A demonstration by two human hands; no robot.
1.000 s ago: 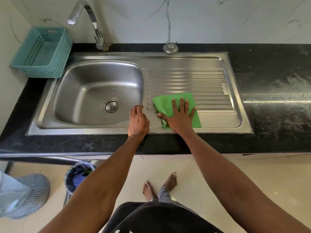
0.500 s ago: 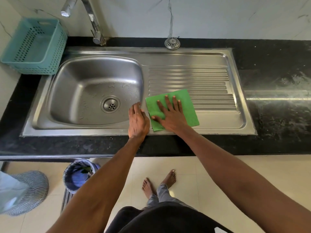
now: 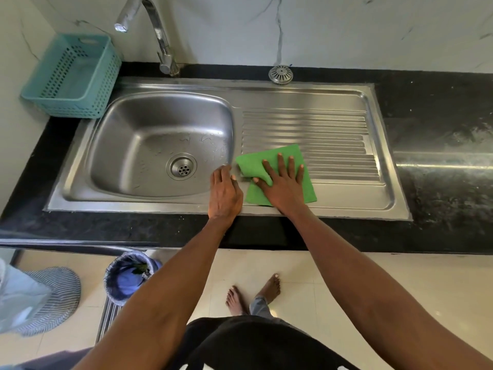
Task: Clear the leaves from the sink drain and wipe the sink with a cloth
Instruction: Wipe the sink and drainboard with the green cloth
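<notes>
A steel sink [image 3: 266,88] with a basin on the left and a ribbed drainboard [image 3: 320,134] on the right sits in a black counter. The drain [image 3: 182,166] in the basin shows no leaves on it. A green cloth [image 3: 256,162] lies flat on the drainboard's near left part. My right hand [image 3: 282,182] presses flat on the cloth with fingers spread. My left hand [image 3: 225,193] rests on the sink's front rim beside the basin, fingers curled over the basin's edge, holding nothing loose.
A curved tap [image 3: 157,36] stands behind the basin. A teal plastic basket [image 3: 72,76] sits at the counter's back left. A round metal strainer [image 3: 280,74] lies behind the drainboard. On the floor below stands a small lined bin [image 3: 128,279] with leaves inside.
My right hand has slid the green cloth leftward across the drainboard toward the basin's edge, then slightly back. The left hand has stayed on the rim.
</notes>
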